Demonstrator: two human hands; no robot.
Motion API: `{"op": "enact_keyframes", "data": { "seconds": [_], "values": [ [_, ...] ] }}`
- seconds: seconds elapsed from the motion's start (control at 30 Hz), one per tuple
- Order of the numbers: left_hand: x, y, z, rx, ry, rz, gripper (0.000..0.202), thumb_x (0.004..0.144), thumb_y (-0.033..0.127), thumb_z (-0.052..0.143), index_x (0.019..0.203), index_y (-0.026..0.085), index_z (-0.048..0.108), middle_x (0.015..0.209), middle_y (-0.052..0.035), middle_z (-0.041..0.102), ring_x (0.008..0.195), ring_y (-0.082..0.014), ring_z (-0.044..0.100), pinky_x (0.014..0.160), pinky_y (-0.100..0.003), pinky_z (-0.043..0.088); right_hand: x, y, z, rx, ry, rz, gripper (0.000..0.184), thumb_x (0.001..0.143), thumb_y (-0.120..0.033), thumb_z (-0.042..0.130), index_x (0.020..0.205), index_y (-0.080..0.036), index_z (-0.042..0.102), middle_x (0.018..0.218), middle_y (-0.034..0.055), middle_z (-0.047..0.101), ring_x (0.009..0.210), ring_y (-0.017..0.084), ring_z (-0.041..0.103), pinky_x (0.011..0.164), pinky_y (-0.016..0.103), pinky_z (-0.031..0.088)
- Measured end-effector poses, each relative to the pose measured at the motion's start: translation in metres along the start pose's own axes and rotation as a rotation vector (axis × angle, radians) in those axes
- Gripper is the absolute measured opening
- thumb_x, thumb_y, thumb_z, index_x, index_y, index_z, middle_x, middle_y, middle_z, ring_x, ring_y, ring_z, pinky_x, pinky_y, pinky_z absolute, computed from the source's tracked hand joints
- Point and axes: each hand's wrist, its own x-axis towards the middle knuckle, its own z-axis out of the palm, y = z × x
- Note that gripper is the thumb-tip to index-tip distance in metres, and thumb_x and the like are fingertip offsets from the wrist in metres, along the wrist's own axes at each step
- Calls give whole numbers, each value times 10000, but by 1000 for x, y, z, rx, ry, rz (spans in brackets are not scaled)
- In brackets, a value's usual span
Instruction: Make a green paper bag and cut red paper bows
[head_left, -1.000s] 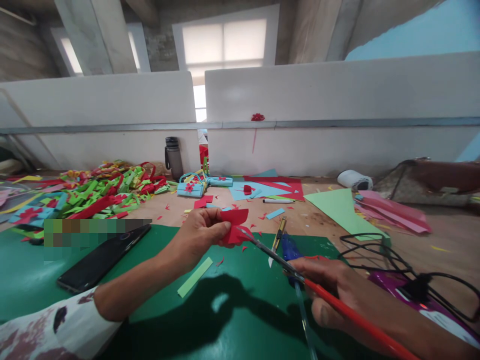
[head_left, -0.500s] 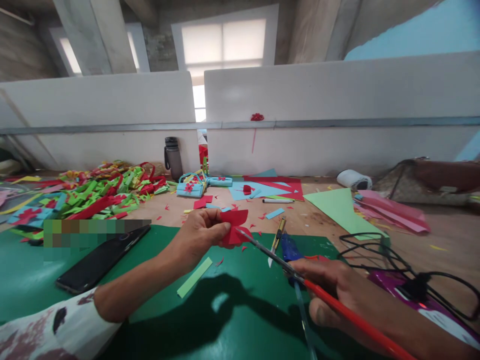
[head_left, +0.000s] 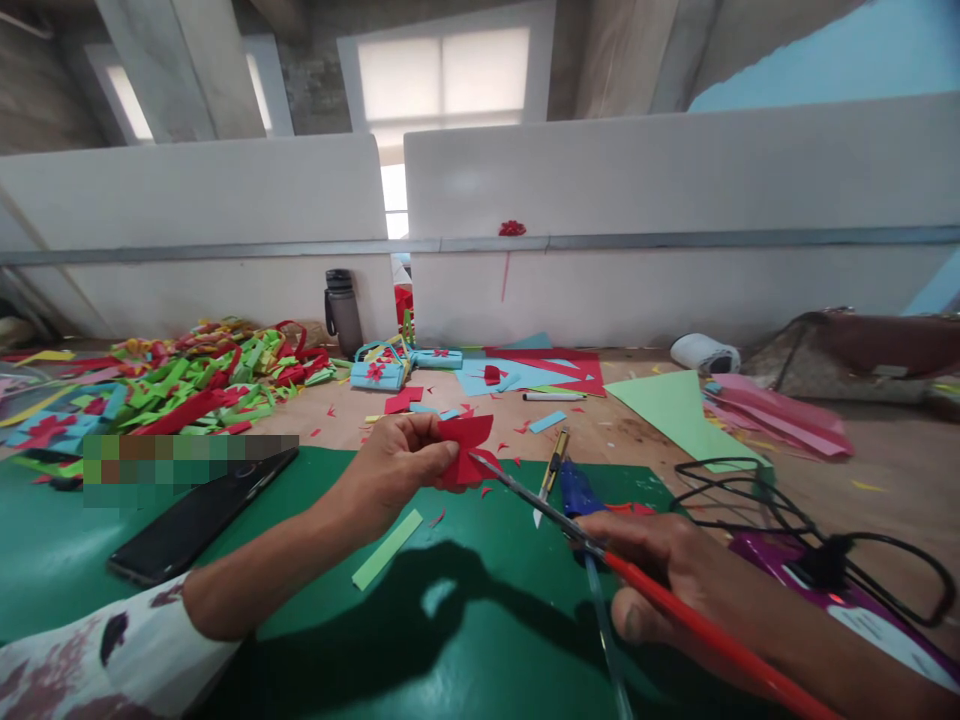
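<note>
Between thumb and fingers, my left hand (head_left: pixel 401 465) pinches a small piece of red paper (head_left: pixel 469 440) with a notched right edge. My right hand (head_left: pixel 667 565) is closed round a pair of scissors (head_left: pixel 660 595) with red handles. Their blade tips reach the lower right edge of the red paper, at the notch. Beneath the hands lies a green cutting mat (head_left: pixel 315 640). On it rest a light green paper strip (head_left: pixel 386 550) and small red clippings. Behind the scissors are a yellow craft knife (head_left: pixel 555 465) and a blue glue gun (head_left: pixel 579 490), partly covered.
A black phone (head_left: pixel 206 515) lies at left, before a heap of green and red paper strips (head_left: pixel 225 370). Farther back stand a grey bottle (head_left: pixel 343 315) and small blue paper bags (head_left: pixel 379 372). Black cable (head_left: pixel 750 520) coils over a purple power strip (head_left: pixel 787 565) at right.
Both hands, the red paper and the scissors hold nearly the same pose. The whole view has shifted slightly.
</note>
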Motion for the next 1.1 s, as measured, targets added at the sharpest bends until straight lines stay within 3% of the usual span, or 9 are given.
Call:
{"op": "enact_keyframes", "data": {
  "seconds": [0.17, 0.37, 0.77, 0.93, 1.1],
  "values": [
    [1, -1, -2, 14, -16, 1, 141, 656, 218, 676, 688, 130, 571, 597, 1, 621, 566, -115, 603, 602, -246, 481, -1, -2, 1, -16, -27, 59, 237, 705, -335, 641, 896, -196, 620, 576, -60, 397, 516, 94, 301, 466, 213, 247],
    [1, -2, -4, -30, -99, 6, 122, 704, 211, 658, 713, 127, 570, 645, -22, 660, 616, -141, 647, 657, -290, 521, 0, -1, 0, -37, -13, 23, 258, 736, -419, 600, 866, -196, 615, 621, -49, 399, 531, 98, 298, 482, 218, 249],
    [4, 0, -12, 77, -116, -32, 165, 706, 264, 677, 744, 114, 620, 639, -39, 683, 551, -117, 634, 562, -221, 501, 1, 2, 1, -45, 25, 18, 264, 708, -408, 630, 868, -198, 630, 593, -54, 392, 514, 93, 306, 467, 213, 240],
    [6, 0, -13, 32, -121, -82, 178, 666, 247, 712, 737, 114, 618, 631, -38, 679, 552, -130, 648, 544, -218, 496, 1, 2, 1, -17, 5, 23, 171, 695, -326, 630, 818, -207, 626, 576, -57, 379, 515, 97, 314, 457, 210, 250],
    [8, 2, -18, 66, -187, -107, 178, 659, 249, 719, 725, 111, 629, 599, -25, 655, 532, -132, 632, 541, -239, 492, 1, -3, 0, -40, 17, 24, 198, 677, -268, 644, 868, -215, 652, 588, -55, 388, 533, 101, 325, 463, 209, 250]
  ]
}}
